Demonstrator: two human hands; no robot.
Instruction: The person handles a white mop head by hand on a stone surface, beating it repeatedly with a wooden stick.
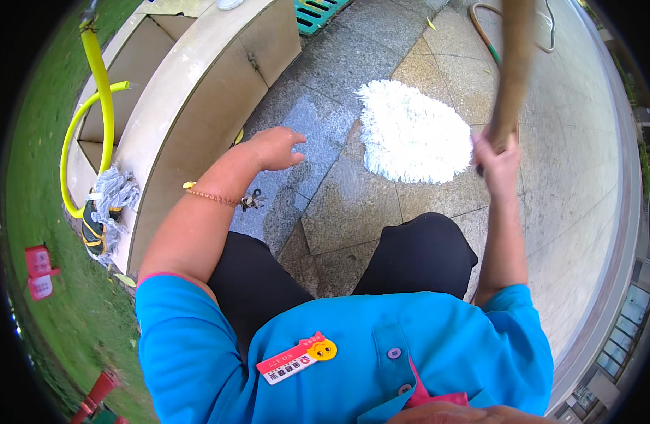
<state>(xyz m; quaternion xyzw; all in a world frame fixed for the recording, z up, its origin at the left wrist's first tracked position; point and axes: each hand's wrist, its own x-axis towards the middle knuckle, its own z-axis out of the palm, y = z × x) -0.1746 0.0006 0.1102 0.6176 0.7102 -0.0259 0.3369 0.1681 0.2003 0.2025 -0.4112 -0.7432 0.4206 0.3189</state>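
My right hand (498, 159) is closed around a brown wooden pole (511, 79), which rises towards the camera and is blurred near the top. To the left of that hand a fluffy white mop head (415, 135) lies spread on the stone paving; how it joins the pole is hidden. My left hand (282, 148) reaches over wet, dark paving with its fingers apart and nothing in them. Keys (252, 200) hang at my left forearm, by a coiled wristband (213, 196).
A pale stone ledge (171, 79) runs along the left. On it rest a yellow hose (106, 106) and a grey string mop head (110, 201). A green slotted grate (317, 13) is at the top. Another hose (483, 34) lies at the upper right. Grass (81, 297) borders the ledge.
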